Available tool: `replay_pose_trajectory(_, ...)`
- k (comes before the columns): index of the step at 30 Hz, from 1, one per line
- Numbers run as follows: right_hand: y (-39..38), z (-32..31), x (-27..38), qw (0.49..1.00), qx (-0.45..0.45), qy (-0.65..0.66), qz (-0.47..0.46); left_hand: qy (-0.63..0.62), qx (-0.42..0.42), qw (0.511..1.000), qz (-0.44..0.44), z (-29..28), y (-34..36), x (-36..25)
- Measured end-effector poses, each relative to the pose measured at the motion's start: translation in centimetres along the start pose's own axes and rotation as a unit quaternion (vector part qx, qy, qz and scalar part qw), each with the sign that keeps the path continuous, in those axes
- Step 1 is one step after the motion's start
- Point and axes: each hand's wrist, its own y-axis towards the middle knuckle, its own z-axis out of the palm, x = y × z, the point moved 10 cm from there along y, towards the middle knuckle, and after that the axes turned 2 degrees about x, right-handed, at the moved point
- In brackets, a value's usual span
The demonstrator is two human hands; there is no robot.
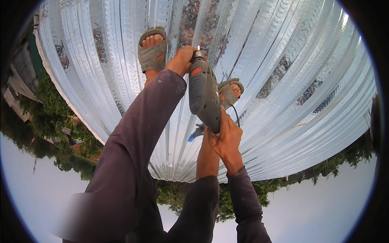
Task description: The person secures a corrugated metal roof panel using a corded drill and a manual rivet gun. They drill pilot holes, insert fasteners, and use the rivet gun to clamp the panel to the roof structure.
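Note:
A dark grey power drill (204,95) with a red switch points its chuck down at the corrugated metal roof sheet (291,69). My right hand (226,139) grips the drill's handle at the rear. My left hand (181,60), at the end of a purple sleeve, is curled around the drill's front end beside the chuck (198,52). What lies under its fingers is hidden. My two feet in grey sandals stand on the sheet, one (152,49) left of the drill and one (230,91) just right of it.
A black cable (236,114) runs from the drill past my right hand. A small blue-tipped object (195,133) lies on the sheet behind the drill. The roof's edge (81,117) curves around the left and lower sides, with treetops (52,113), rooftops and sky beyond.

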Motion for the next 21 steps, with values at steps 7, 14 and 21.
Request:
replay_pose_trajectory(7, 1.1, 1.1, -0.7, 1.000, 0.009, -0.009, 0.002, 0.011, -0.031, 0.999, -0.009, -0.4, 0.1, -0.3)
replay_pose_trajectory(14, 3.0, 1.4, 0.1, 0.985, 0.082, -0.081, 0.131, 0.120, -0.047, 0.992, 0.008, 1.5, -9.9, 1.4)
replay_pose_trajectory(21, 4.3, 0.6, 0.2, 0.976, 0.100, -0.084, 0.175, 0.270, -0.183, 0.938, 0.121, 5.1, -21.4, 3.1)
